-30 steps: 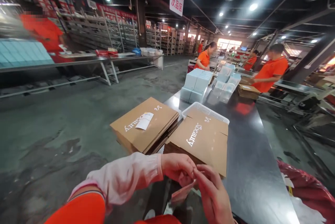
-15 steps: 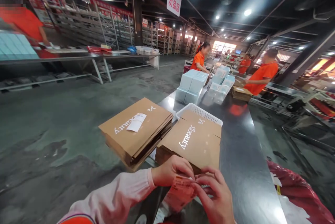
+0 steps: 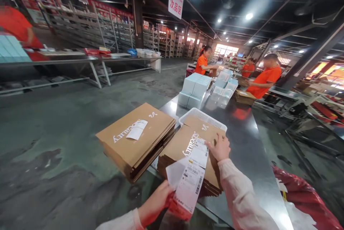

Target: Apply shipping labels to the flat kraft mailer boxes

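Left hand [image 3: 156, 199] pinched on paper, right hand [image 3: 221, 147] spread over cardboard

With the printed label strip [image 3: 190, 183] as the dial's centre, the left hand is at 8 o'clock, fingertips closed on a white flap [image 3: 176, 172]; whether flap and strip are joined, I cannot tell. At 2 o'clock the right hand has its fingers apart, thumb at the strip's far end. The strip lies across the top of a cardboard stack [image 3: 178, 147], its near end overhanging toward 6 o'clock. A second stack [image 3: 145, 144] at 10 o'clock bears a white slip [image 3: 137, 129]. Toward 12 o'clock are a white basket [image 3: 212, 118] and, farther off, light-blue boxes [image 3: 195, 86]; a red plastic bag [image 3: 303, 187] is near 3 o'clock.
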Available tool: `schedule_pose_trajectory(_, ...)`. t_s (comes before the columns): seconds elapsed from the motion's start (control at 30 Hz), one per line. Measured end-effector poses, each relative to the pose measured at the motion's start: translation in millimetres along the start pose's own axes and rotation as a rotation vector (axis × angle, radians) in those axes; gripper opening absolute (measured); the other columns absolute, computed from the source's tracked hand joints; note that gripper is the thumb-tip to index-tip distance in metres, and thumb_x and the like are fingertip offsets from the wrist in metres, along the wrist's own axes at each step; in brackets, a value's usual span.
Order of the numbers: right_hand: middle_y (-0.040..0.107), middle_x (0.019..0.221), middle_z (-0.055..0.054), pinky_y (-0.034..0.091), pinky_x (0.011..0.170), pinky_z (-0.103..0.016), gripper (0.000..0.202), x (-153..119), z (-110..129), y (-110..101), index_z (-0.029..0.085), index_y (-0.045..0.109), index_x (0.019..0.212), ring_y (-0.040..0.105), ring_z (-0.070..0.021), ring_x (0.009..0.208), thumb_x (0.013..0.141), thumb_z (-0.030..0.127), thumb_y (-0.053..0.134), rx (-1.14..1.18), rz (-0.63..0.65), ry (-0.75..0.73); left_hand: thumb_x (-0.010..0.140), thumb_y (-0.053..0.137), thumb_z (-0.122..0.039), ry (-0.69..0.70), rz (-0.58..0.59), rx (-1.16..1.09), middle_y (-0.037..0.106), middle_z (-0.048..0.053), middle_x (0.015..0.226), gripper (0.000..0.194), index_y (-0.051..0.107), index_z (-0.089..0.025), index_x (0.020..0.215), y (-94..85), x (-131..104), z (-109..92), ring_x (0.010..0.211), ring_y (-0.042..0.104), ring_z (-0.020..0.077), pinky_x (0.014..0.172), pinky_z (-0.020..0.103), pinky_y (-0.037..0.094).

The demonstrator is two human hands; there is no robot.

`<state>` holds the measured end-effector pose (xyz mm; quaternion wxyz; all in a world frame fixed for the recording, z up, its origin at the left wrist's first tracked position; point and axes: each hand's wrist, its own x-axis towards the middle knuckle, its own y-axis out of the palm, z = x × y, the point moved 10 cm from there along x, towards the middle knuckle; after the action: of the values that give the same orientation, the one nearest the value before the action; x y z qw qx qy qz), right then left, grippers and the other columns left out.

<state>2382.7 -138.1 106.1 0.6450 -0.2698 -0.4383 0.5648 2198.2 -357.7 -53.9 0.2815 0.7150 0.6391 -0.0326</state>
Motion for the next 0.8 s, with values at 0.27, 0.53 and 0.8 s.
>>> schedule_pose_trajectory(0.27,0.025,0.165,-0.003,0.007,0.118,-0.076,0.068,-56.3,66.9,62.9,0.031,0.039,0.155,0.013,-0.0451,0.153,0.096,0.064,0.042,-0.264,0.549,-0.547,0.094,0.036,-0.032,0.883,-0.648,1.155,0.069,0.015,0.125,0.039,0.071,-0.023,0.109,-45.4,-69.9,-88.1,0.122,0.061,0.0299,0.111,0.048,0.046)
schedule_pose_trajectory(0.53,0.018,0.167,-0.009,0.009,0.122,-0.067,0.073,-41.2,34.7,50.4,0.029,0.033,0.158,0.012,-0.0367,0.155,0.097,0.069,0.037,-0.347,0.506,-0.341,0.087,0.033,-0.001,0.698,-0.702,1.662,0.056,0.027,0.141,0.052,0.069,0.002,0.124,11.1,56.3,-152.3,0.137,0.05,0.0381,0.114,0.052,0.045)
schedule_pose_trajectory(0.8,0.049,0.131,-0.046,0.041,0.099,-0.075,0.091,-79.7,-71.0,24.4,-0.01,0.054,0.127,0.051,-0.0533,0.128,0.083,0.07,0.042,0.111,-0.171,0.182,0.087,0.032,-0.003,0.711,-0.7,1.688,0.053,0.024,0.145,0.054,0.068,-0.001,0.127,0.4,62.9,-144.2,0.141,0.046,0.0374,0.119,0.056,0.039)
